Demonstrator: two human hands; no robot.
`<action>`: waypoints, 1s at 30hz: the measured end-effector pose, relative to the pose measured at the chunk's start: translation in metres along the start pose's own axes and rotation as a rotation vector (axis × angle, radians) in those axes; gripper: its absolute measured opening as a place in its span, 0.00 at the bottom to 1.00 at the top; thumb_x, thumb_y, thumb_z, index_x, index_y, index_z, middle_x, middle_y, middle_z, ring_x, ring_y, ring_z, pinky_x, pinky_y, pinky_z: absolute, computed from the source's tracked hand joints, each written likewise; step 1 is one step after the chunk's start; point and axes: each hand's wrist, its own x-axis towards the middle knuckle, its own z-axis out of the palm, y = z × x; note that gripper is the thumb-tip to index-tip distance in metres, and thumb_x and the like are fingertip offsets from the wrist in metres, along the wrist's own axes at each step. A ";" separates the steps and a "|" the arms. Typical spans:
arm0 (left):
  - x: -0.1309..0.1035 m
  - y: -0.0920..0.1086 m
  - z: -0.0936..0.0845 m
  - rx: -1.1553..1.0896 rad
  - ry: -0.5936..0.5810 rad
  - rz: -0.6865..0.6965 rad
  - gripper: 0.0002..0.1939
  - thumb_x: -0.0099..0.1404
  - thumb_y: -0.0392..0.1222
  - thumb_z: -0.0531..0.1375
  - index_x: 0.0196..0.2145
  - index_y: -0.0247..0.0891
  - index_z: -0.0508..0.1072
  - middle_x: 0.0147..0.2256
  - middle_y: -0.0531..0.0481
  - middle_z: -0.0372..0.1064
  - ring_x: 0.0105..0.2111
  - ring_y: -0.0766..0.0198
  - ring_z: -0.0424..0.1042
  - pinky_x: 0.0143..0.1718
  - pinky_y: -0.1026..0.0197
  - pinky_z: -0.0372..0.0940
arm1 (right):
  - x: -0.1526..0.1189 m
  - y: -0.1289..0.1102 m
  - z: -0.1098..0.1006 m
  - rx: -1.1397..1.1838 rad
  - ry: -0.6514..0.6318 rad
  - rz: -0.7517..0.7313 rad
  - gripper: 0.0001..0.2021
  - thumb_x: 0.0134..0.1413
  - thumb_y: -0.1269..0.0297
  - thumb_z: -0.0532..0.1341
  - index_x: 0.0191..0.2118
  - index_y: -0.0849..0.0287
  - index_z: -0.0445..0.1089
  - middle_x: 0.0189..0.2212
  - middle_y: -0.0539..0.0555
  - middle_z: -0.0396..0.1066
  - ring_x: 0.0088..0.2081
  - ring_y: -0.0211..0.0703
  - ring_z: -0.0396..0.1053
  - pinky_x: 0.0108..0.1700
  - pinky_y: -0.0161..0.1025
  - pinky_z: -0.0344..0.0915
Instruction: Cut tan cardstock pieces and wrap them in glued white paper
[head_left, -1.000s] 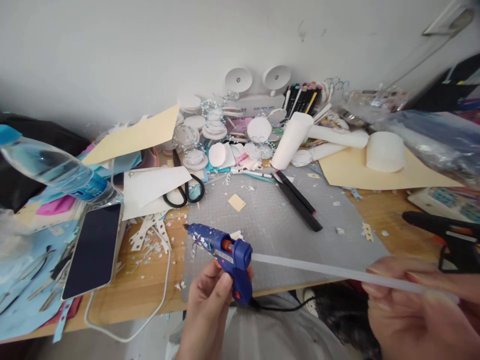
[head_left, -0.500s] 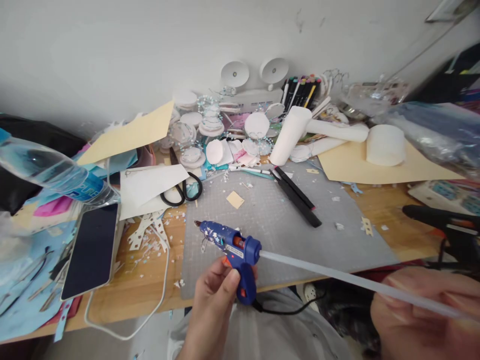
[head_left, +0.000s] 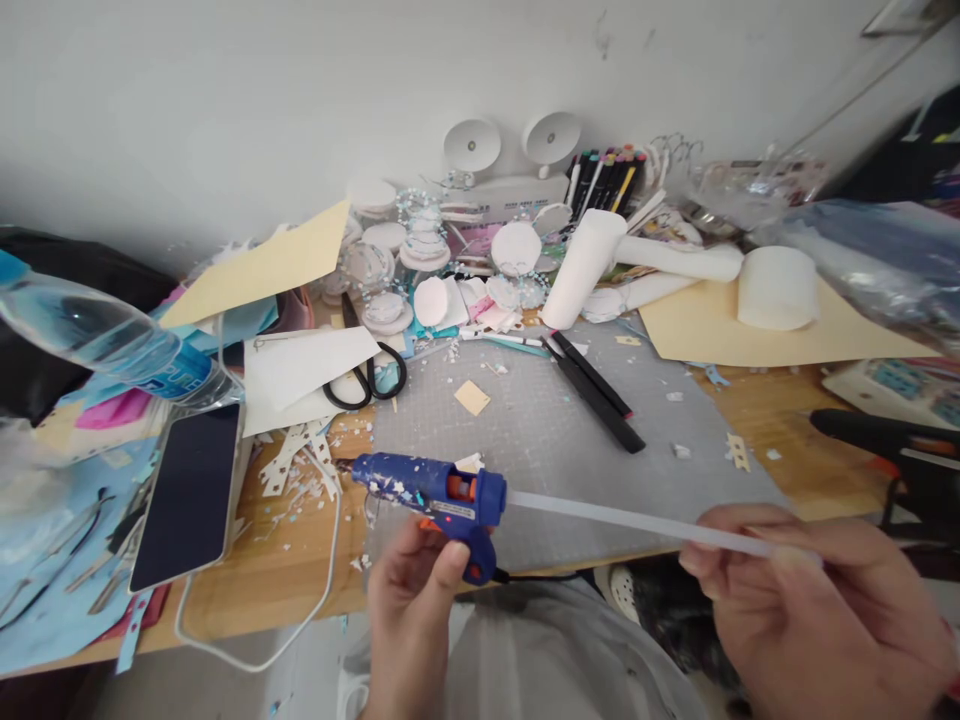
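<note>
Closest to you, at the bottom edge, your left hand (head_left: 411, 590) wraps its fingers around the grip of a blue glue gun (head_left: 431, 495), whose handle base is hidden inside your fist, with its nozzle pointing left over the near edge of the grey cutting mat (head_left: 570, 440). Your right hand (head_left: 802, 600), partly cut off by the lower right corner, pinches the far end of a clear glue stick (head_left: 637, 522) between thumb and fingertips; the stick runs straight into the back of the gun. Just left, a dark phone (head_left: 187, 495) lies face up on the wooden table (head_left: 780, 430) beside a white cable (head_left: 315, 590). A second, black glue gun (head_left: 892, 455) is cropped at the right edge. Further back on the mat lie black marker pens (head_left: 596, 392) and paper scraps, with black scissors (head_left: 367, 372) half covered by a white sheet. A water bottle (head_left: 105, 345) lies blurred at the left. Against the wall stand white foam rolls (head_left: 581, 270), round discs and a rack of markers (head_left: 604, 180), too crowded to separate clearly.
</note>
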 end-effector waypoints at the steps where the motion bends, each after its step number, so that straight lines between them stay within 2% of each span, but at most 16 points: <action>1: 0.000 0.000 0.000 0.015 -0.001 0.015 0.15 0.51 0.51 0.70 0.31 0.36 0.79 0.27 0.46 0.76 0.24 0.63 0.72 0.26 0.67 0.66 | 0.002 0.000 0.001 0.010 -0.035 0.025 0.05 0.49 0.71 0.62 0.28 0.53 0.70 0.21 0.52 0.70 0.21 0.45 0.67 0.15 0.38 0.60; 3: -0.002 -0.001 0.000 0.056 -0.005 0.036 0.15 0.51 0.50 0.69 0.32 0.36 0.79 0.28 0.46 0.76 0.25 0.62 0.72 0.26 0.66 0.67 | 0.007 0.000 -0.002 0.028 -0.101 0.093 0.06 0.50 0.68 0.61 0.24 0.54 0.68 0.17 0.51 0.68 0.19 0.43 0.64 0.14 0.36 0.59; 7: -0.006 -0.001 0.003 0.133 -0.001 0.058 0.14 0.50 0.49 0.70 0.31 0.36 0.79 0.26 0.46 0.76 0.26 0.62 0.73 0.28 0.67 0.68 | 0.013 0.001 -0.009 0.079 -0.215 0.223 0.17 0.55 0.62 0.56 0.17 0.57 0.62 0.13 0.51 0.64 0.14 0.40 0.60 0.13 0.34 0.56; 11: -0.009 0.003 0.007 0.126 0.016 0.045 0.15 0.48 0.50 0.71 0.30 0.36 0.80 0.28 0.45 0.78 0.28 0.59 0.75 0.29 0.65 0.69 | 0.013 0.008 -0.014 0.072 -0.351 0.217 0.22 0.57 0.62 0.55 0.13 0.59 0.59 0.11 0.51 0.63 0.14 0.38 0.60 0.15 0.34 0.58; 15: -0.009 0.005 0.009 0.121 0.023 0.069 0.15 0.48 0.49 0.71 0.30 0.37 0.80 0.30 0.44 0.79 0.31 0.56 0.77 0.33 0.64 0.70 | 0.014 0.012 -0.017 0.099 -0.459 0.233 0.24 0.59 0.60 0.55 0.13 0.59 0.60 0.12 0.51 0.65 0.13 0.37 0.61 0.16 0.34 0.59; 19: -0.011 0.006 0.010 0.128 -0.041 0.082 0.12 0.51 0.47 0.70 0.32 0.38 0.81 0.31 0.45 0.79 0.35 0.56 0.77 0.37 0.64 0.70 | 0.015 0.011 -0.015 0.075 -0.422 0.156 0.20 0.61 0.62 0.53 0.18 0.57 0.66 0.14 0.52 0.64 0.18 0.41 0.63 0.18 0.36 0.60; 23: -0.013 0.005 0.011 0.126 -0.040 0.070 0.10 0.52 0.46 0.69 0.31 0.39 0.80 0.29 0.47 0.78 0.28 0.61 0.75 0.29 0.68 0.68 | 0.015 0.010 -0.017 0.023 -0.415 0.072 0.14 0.60 0.65 0.53 0.25 0.57 0.69 0.16 0.52 0.63 0.23 0.42 0.63 0.22 0.37 0.61; 26: -0.012 0.003 0.010 0.124 -0.040 0.055 0.10 0.52 0.46 0.69 0.30 0.38 0.80 0.28 0.47 0.78 0.28 0.62 0.74 0.29 0.68 0.67 | 0.017 0.012 -0.018 0.057 -0.393 0.060 0.14 0.60 0.65 0.53 0.25 0.56 0.68 0.17 0.52 0.63 0.22 0.42 0.62 0.20 0.36 0.60; 28: -0.012 0.000 0.009 0.111 -0.053 0.048 0.11 0.52 0.46 0.69 0.31 0.38 0.80 0.28 0.47 0.78 0.27 0.62 0.74 0.28 0.68 0.67 | 0.019 0.014 -0.014 0.150 -0.391 0.081 0.14 0.59 0.60 0.54 0.23 0.56 0.65 0.17 0.51 0.61 0.20 0.40 0.60 0.17 0.35 0.59; 30: -0.011 -0.002 0.010 0.087 -0.068 0.043 0.11 0.52 0.47 0.69 0.31 0.37 0.80 0.27 0.47 0.77 0.26 0.63 0.73 0.27 0.68 0.67 | 0.020 0.015 -0.005 0.167 -0.417 0.085 0.19 0.55 0.46 0.56 0.23 0.55 0.64 0.18 0.50 0.62 0.18 0.40 0.60 0.15 0.35 0.61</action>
